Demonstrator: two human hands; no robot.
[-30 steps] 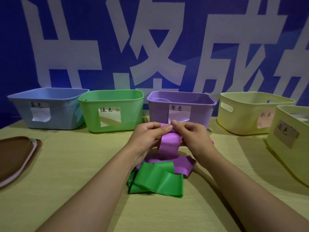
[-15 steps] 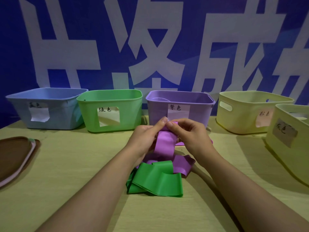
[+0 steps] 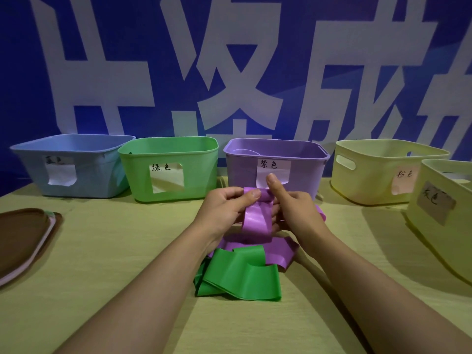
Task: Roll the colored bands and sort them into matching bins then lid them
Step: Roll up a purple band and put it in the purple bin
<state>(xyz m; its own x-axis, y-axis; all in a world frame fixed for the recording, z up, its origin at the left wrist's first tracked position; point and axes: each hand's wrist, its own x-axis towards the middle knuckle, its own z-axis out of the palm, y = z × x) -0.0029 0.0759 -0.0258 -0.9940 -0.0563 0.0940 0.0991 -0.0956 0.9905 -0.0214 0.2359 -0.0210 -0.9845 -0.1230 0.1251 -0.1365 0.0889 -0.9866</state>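
Both hands hold a purple band [image 3: 257,221] up in front of the purple bin [image 3: 275,159]. Its top end is curled into a small roll pinched between my left hand [image 3: 224,208] and my right hand [image 3: 293,208], whose thumb sticks up. The band's loose tail hangs down and trails on the table. A crumpled green band [image 3: 237,277] lies on the table just below my hands. Blue bin [image 3: 69,167] and green bin [image 3: 168,169] stand to the left of the purple one.
Two pale yellow bins [image 3: 383,172] [image 3: 444,208] stand at the right, the nearer one close to the table's right edge. A stack of brown and pink lids [image 3: 23,238] lies at the left edge. A blue banner with white characters forms the backdrop.
The hands have risen slightly and turned the band's top end over into a small roll; the right thumb now points up. The green band has not moved.
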